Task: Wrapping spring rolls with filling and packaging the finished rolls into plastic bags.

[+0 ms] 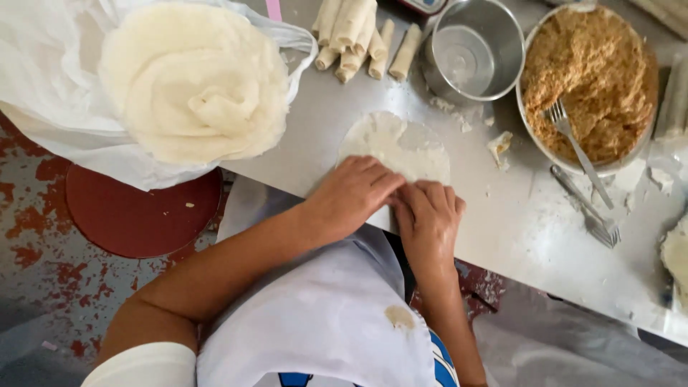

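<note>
presently | left hand (351,195) and right hand (428,218) pressed closed fingers onto wrapper (398,145) near edge, rolling begun | finished rolls (358,36) stacked | filling bowl (648,129) still full

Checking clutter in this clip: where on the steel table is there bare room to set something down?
Bare steel table lies right of the right hand, below the loose fork. A smaller patch sits between the wrapper and the wrapper stack's bag. It is crowded along the far edge: rolls, empty steel bowl, filling bowl.
</note>
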